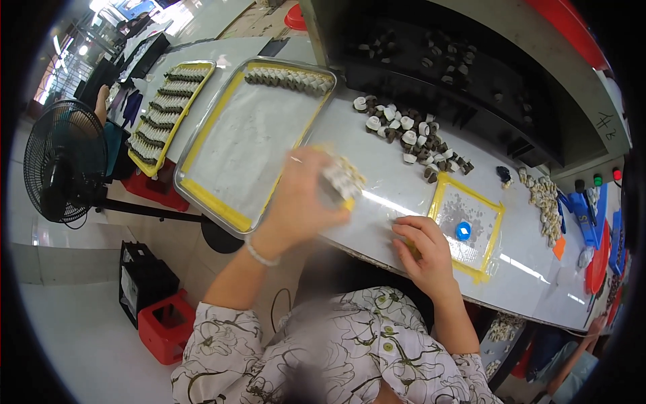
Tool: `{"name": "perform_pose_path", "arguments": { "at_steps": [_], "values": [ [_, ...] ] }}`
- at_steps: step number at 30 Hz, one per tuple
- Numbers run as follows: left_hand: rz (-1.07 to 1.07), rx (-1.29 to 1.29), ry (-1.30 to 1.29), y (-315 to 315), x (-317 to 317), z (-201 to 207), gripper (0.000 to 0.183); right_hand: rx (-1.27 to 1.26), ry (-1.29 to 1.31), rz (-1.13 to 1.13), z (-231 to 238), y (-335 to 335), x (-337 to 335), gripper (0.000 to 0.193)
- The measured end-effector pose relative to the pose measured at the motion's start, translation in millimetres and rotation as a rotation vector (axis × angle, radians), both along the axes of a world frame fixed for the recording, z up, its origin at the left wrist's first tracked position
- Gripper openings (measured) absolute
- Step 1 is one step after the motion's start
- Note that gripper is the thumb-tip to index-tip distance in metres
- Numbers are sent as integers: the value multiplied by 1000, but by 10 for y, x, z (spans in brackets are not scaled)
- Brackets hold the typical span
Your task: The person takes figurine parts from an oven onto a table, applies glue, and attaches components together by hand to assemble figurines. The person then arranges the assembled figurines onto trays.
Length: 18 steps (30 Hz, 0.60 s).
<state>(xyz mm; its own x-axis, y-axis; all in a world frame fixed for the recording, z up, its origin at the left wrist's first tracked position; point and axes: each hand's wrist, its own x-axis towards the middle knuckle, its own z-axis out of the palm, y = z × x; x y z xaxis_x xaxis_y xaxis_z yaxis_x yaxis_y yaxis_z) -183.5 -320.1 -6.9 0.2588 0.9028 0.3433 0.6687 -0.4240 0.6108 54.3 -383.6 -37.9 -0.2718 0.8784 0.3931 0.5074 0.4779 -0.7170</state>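
My left hand [299, 195] is raised over the right side of a large metal tray [232, 148], blurred by motion. Its fingers are closed round a row of small white and yellowish pieces [344, 180]. In the tray, a line of white and dark ring-like pieces [289, 79] stands along the far end. My right hand [428, 259] rests at the table's near edge, fingers curled; a bit of yellow shows between thumb and fingers, too hidden to name. Beside it lies a yellow-taped square sheet [499, 229] with a round blue piece [463, 231] on it.
A loose pile of white and dark pieces [417, 138] lies before a dark machine opening [457, 74]. Yellowish pieces [545, 205] and blue bins [584, 219] are at the right. Another filled tray [168, 114] stands left, near a black fan [65, 161] and red stool [165, 326].
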Motion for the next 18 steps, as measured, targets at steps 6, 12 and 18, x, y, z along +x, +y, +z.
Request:
{"name": "perform_pose_path", "arguments": {
  "at_steps": [6,12,18],
  "values": [
    [332,-104,193,830,-452,112,50,-6,15,28,-19,-11,34,29],
    [323,-126,232,1255,-505,-156,52,-9,18,0,-52,-18,54,30],
    [267,-152,222,1232,-458,-145,51,70,-42,11,19,7,34,24]
  ]
}}
